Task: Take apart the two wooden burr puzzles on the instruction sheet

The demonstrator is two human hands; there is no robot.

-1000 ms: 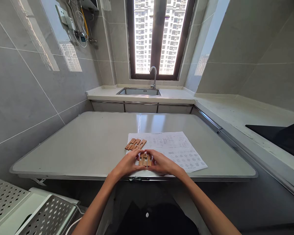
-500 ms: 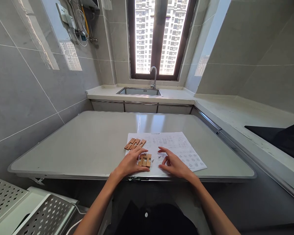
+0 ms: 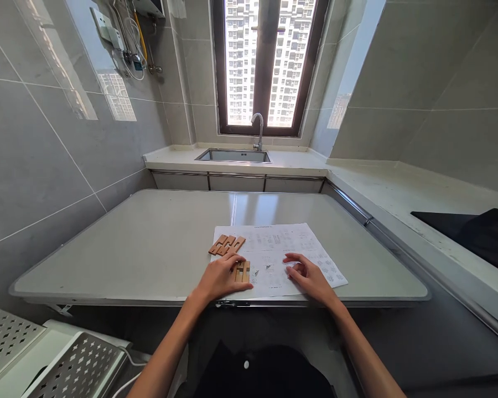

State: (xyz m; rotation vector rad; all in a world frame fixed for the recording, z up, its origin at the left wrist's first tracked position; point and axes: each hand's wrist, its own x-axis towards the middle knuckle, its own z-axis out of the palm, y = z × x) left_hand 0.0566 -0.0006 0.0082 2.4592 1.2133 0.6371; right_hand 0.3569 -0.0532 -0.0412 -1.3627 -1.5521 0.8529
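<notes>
My left hand [image 3: 223, 275] is on the printed sheet with thumb and fingers curved around a group of notched wooden puzzle pieces [image 3: 243, 271]. These lie side by side, and the hand hides their left part. Just beyond my left hand, several more notched wooden pieces [image 3: 227, 245] rest slanted in a row on the sheet's left edge. My right hand [image 3: 307, 277] hovers over the right half of the paper sheet [image 3: 274, 251], its fingers loosely bent and apart, with nothing visible in them. Small printed diagrams cover the sheet.
Beneath the paper is a pale folding table [image 3: 149, 243] with a metal edge. A sink [image 3: 232, 156] with a faucet [image 3: 259, 132] is set in the counter below the window. Black cloth [image 3: 477, 235] lies on the right counter. A perforated white rack [image 3: 78, 365] stands at lower left.
My right hand has moved right, away from the wooden pieces, with its fingers curled in more. My left hand has stayed around the pieces, with less of them showing.
</notes>
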